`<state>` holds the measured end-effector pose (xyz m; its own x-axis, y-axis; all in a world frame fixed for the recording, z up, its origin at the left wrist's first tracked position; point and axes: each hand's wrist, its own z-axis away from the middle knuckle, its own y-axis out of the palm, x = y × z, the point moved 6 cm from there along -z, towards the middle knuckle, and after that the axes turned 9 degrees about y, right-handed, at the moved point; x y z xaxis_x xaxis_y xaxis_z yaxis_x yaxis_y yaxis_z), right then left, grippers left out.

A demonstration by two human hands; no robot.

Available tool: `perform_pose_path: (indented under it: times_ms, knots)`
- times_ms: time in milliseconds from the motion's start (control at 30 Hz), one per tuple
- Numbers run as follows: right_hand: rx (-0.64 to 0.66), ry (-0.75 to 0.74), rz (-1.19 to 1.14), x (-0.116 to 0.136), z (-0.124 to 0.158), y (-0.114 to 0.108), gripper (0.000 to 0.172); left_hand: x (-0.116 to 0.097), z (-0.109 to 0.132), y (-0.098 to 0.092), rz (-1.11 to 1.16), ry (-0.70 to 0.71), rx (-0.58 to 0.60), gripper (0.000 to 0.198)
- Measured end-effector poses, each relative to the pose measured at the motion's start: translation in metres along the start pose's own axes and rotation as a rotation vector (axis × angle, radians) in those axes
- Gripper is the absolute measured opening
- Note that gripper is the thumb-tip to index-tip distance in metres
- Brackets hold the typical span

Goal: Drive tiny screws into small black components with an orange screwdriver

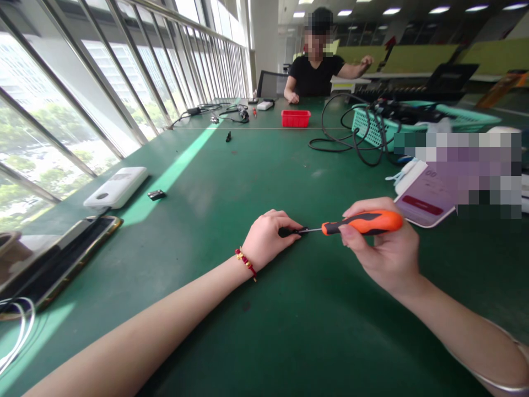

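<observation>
My left hand rests on the green table and pinches a small black part between thumb and fingers. What kind of part it is I cannot make out, since the fingers cover much of it. My right hand is closed around an orange and black screwdriver, held nearly level. Its thin metal shaft points left, and the tip meets the end of the black part just beyond my left fingertips.
A small black block and a white power bank lie to the left, with a dark phone nearer. At right stand a lit phone and a teal basket with cables. A red bin sits before a person.
</observation>
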<state>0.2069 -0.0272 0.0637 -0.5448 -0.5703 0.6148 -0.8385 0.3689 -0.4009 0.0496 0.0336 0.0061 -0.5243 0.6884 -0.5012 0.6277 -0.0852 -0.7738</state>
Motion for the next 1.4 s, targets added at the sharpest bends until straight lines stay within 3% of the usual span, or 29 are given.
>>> perform_pose_path:
  times_ms: [667,1000,1200,1267,1400]
  knots:
    - [-0.013,-0.008,0.052,0.0,0.001,-0.001,0.013,0.0,0.0,0.0,-0.004,-0.036,0.005,0.017]
    - [0.069,0.07,0.093,0.011,0.001,0.002,0.006,-0.003,0.0,0.001,-0.031,-0.018,-0.01,0.017]
    - [0.008,0.08,-0.042,0.01,0.001,0.002,0.039,-0.003,0.0,0.002,-0.057,-0.009,-0.006,0.017]
    - [0.023,0.101,-0.054,0.01,0.001,0.003,0.043,-0.003,0.0,0.002,-0.057,-0.012,-0.008,0.018]
    - [0.051,0.12,0.086,0.013,0.003,0.004,0.02,-0.004,0.0,0.001,-0.052,-0.012,-0.012,0.018]
